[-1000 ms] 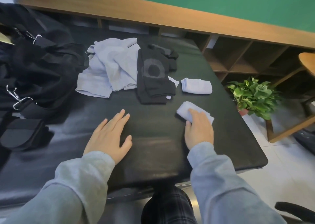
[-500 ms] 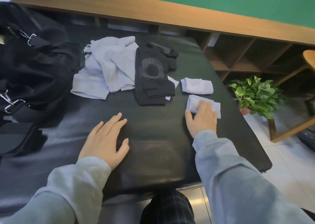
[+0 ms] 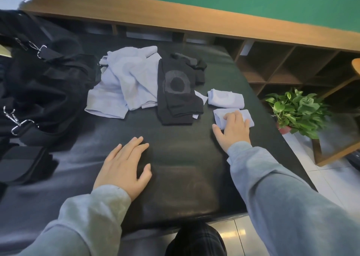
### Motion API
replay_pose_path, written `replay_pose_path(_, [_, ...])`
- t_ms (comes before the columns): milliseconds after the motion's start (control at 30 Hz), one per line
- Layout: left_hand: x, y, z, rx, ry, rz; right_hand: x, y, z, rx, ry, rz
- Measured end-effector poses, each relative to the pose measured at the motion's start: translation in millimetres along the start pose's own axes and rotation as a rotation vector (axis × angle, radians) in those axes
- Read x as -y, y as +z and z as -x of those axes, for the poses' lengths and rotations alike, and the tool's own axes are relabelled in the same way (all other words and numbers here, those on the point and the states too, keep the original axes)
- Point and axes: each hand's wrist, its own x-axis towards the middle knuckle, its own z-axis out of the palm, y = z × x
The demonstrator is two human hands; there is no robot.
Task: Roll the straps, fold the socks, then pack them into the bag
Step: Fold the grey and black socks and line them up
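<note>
— So where does the folded sock (image 3: 232,117) lie?
— Under the right hand (image 3: 233,131), at the table's (image 3: 175,177) right edge; straight fingers (image 3: 236,117) press it flat, just below another folded sock (image 3: 226,101).
— And the left hand (image 3: 122,164)?
— Flat on the table, fingers spread, holding nothing. The bag (image 3: 39,84) sits far left.

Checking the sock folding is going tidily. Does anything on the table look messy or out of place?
Mostly tidy. Two folded socks lie side by side at the right, the right hand resting on the nearer one. The light socks near the bag are still a crumpled heap, and a white scrap pokes out from under the black socks.
</note>
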Motion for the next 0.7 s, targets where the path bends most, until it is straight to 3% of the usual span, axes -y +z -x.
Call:
replay_pose_path(133, [-1,0,0,-0.02,0.002,-0.004,25,8,20,-0.214,0.074,-0.132])
replay_pose_path(233, [0,0,1,-0.019,0.007,-0.017,66,20,50,-0.274,-0.041,-0.167])
replay_pose_path(367, [0,-1,1,-0.018,0.004,-0.009,117,24,86,-0.17,-0.139,-0.184])
replay_pose_path(533, [1,2,-1,-0.054,0.025,-0.027,119,23,86,0.007,-0.114,-0.222])
replay_pose_path(633, [4,2,-15,-0.168,0.058,-0.021,118,21,85,0.017,-0.136,-0.256])
replay_pose_path(700, [8,-3,-32,-0.242,-0.033,0.001,118,20,85,0.024,-0.143,-0.266])
